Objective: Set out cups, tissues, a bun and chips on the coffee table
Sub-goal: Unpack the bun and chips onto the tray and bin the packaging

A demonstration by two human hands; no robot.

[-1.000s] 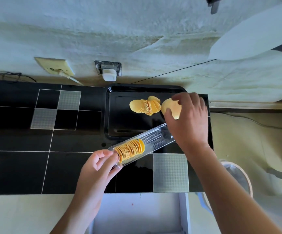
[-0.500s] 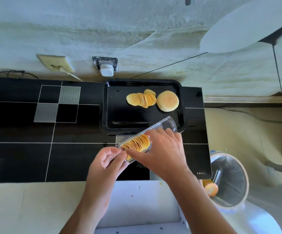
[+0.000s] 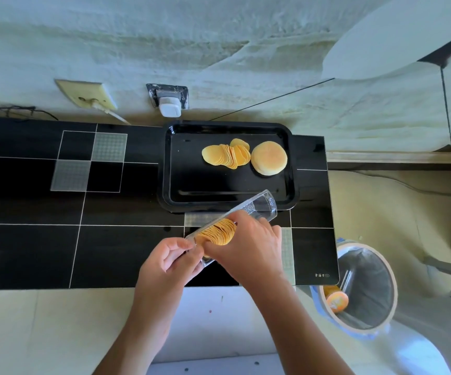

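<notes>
Both hands meet over a long clear plastic chip tray (image 3: 256, 209), ridged along its bottom and lying slantwise across the near edge of the glossy black coffee table (image 3: 29, 212). The left hand (image 3: 164, 263) pinches the tray's near end between thumb and curled fingers. The right hand (image 3: 248, 250) lies over the middle, its fingers closed around the stack of thin yellow curved chips (image 3: 216, 235) packed on edge inside; the far end of the tray is bare and see-through, touching the rim of a shallow black rectangular serving tray (image 3: 164, 169) with rounded corners.

On that serving tray a fanned heap of the same chips (image 3: 225, 156) lies just beside a round, smooth, pale golden bun (image 3: 269, 158), the two nearly touching.

The tabletop is inlaid with thin white lines and a few grey gridded squares. Behind it runs a rough, pale plastered wall with a cream socket plate (image 3: 86, 94) and a white plug adapter (image 3: 169, 109). On the pale floor to the right stands a round waste bin (image 3: 367, 288) with a dark liner, an orange canister (image 3: 336, 300) lying inside.
</notes>
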